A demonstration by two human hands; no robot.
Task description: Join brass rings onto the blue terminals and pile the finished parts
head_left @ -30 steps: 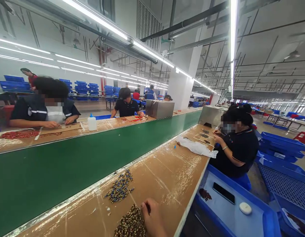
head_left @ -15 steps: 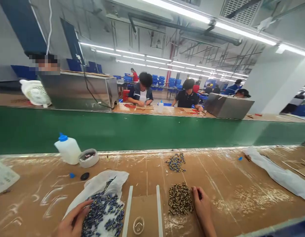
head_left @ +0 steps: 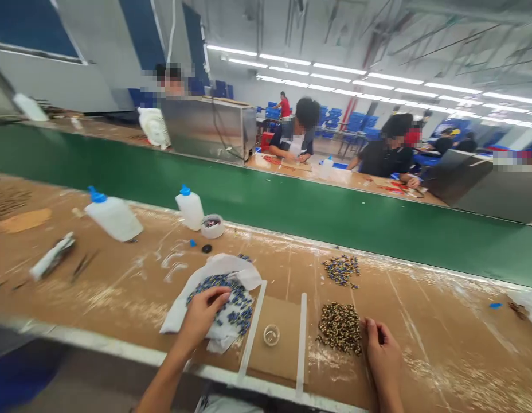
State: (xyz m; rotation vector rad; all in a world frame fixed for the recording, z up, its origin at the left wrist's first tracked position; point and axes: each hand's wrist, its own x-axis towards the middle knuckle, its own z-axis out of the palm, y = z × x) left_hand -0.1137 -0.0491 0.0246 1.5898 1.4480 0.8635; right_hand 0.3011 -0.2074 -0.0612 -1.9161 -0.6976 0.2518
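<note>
My left hand (head_left: 204, 310) is over a heap of small blue pieces (head_left: 238, 295) on a white plastic sheet (head_left: 180, 312). Its thumb and fingertips come together; anything between them is too small to make out. Along the right edge of a pile of small brass-coloured pieces (head_left: 340, 328) rests my right hand (head_left: 384, 353), its fingers curled in against the thumb. Whatever it may hold is hidden. Between the two piles a small clear round cup (head_left: 272, 335) sits on a cardboard panel (head_left: 285, 358) bordered by two white strips (head_left: 301, 344).
Behind the brass pile lies a smaller group of blue and yellow pieces (head_left: 341, 269). White bottles with blue caps (head_left: 191, 209) and a round tub (head_left: 212, 226) stand near the green belt (head_left: 266, 198). Tweezers-like tools (head_left: 83, 265) lie left. Several people sit across the belt.
The view has swung left and tilted, showing more of the bench on the left. My left hand has reached further over the blue pieces, its fingertips drawn together. My right hand stays beside the brass pile.
</note>
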